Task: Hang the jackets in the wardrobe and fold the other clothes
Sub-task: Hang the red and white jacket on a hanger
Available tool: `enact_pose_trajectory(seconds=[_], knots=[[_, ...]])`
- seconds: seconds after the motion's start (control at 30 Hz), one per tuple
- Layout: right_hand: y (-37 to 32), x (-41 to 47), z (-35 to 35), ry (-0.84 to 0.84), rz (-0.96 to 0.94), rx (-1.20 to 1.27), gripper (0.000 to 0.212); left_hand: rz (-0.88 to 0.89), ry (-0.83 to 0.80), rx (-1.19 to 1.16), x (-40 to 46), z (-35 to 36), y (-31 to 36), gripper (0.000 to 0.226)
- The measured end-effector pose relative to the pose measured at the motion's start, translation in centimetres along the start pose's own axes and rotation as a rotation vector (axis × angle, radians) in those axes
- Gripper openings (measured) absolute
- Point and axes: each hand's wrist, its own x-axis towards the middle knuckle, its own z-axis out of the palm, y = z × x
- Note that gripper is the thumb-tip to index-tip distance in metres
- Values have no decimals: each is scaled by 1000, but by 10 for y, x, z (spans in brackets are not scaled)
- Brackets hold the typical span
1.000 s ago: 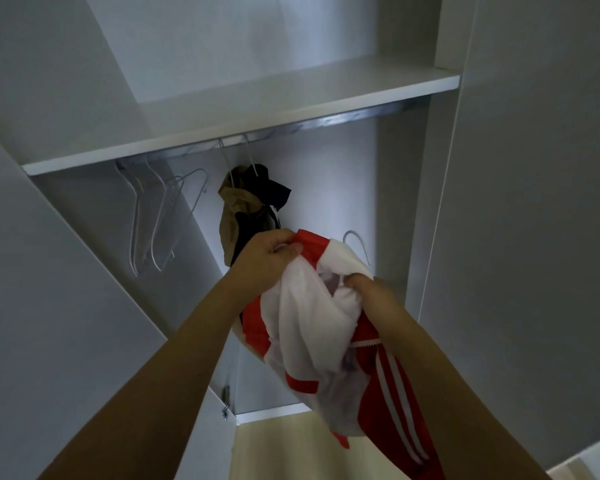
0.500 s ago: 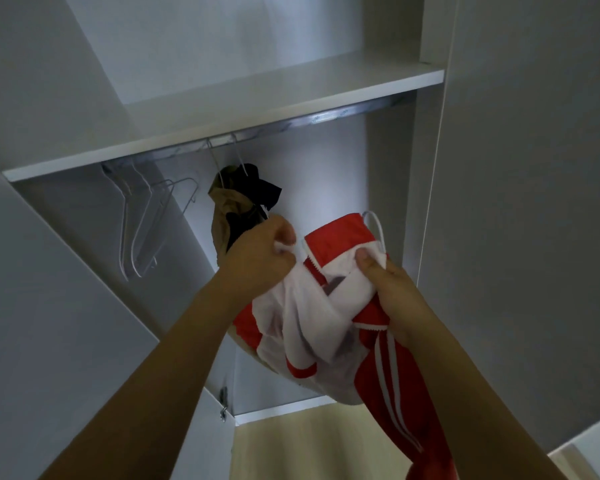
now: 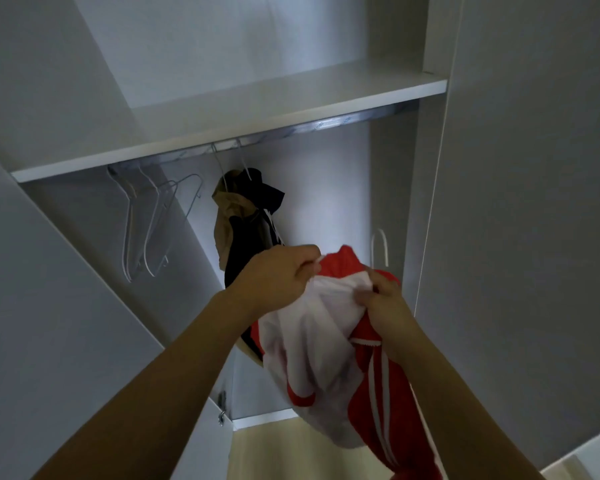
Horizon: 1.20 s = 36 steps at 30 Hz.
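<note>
Head view. Wardrobe (image 3: 534,168) open, with flat, matte white panels. A white shelf (image 3: 257,109) spans the compartment; a bright metal rail (image 3: 326,124) runs directly beneath its front edge.

Surroundings: three empty hangers (image 3: 153,223), thin and pale, hang together from the rail at the left, well apart from the hands. Near the middle of the rail hang a tan jacket (image 3: 227,220) and a black jacket (image 3: 267,199), pressed against each other, each on a wire hook. These two garments sit directly behind the left hand and partly behind the red and white jacket, crowding the space there. The rail to the right of them is bare. A door hinge (image 3: 221,407) shows low on the left panel, and a pale wood-toned floor (image 3: 274,452) lies at the bottom.

Task item: the red and white jacket (image 3: 312,348), of smooth, slightly glossy fabric, red with white panels and white stripes down a hanging sleeve, is bunched and held below the rail. A white hanger hook (image 3: 380,247) rises from its collar, not on the rail.

Left hand (image 3: 278,278): fingers curled together, pinching the red collar edge. Right hand (image 3: 383,303): fingers clamped on the white fabric near the collar.
</note>
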Motion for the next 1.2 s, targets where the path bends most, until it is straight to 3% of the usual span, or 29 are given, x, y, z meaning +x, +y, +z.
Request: enact_pose_trajectory(seconds=[0.07,0.13,0.3,0.47,0.57,0.63,0.7,0.77,0.9,1.0,1.07,1.1,1.2], knots=[[1,-3,0,-13,-51,-43,71,108,-112,220,-3,-5,1,25],[1,-8,-1,-73,-122,-72,76,130,-186,355,-4,-9,3,25],[3,-9,5,-109,-233,-102,58,136,-252,313,-7,-14,8,26],[8,-2,3,-138,-260,-184,61,121,-241,171,-14,-12,10,23],[15,0,2,-50,-285,-289,42,157,-193,227,-19,-7,10,23],[17,-1,0,-24,-272,-493,19,162,-133,273,-21,-4,9,25],[16,-4,-2,-78,-243,-575,33,138,-81,285,-21,-3,8,30],[11,-9,-1,-119,-216,-488,53,113,-81,245,-20,-2,8,30],[-1,-15,6,-168,-215,-212,6,-22,-137,-74,-18,0,16,24],[1,-13,2,-178,-195,-195,23,-169,-121,-265,-20,0,17,24],[1,-12,-1,-150,-154,-151,20,-270,-157,-359,-24,-2,14,21],[1,-13,-3,-135,-109,-77,14,-302,-169,-358,-26,-4,12,20],[3,-13,-2,-107,27,20,28,-347,-166,-318,-30,-12,10,12]])
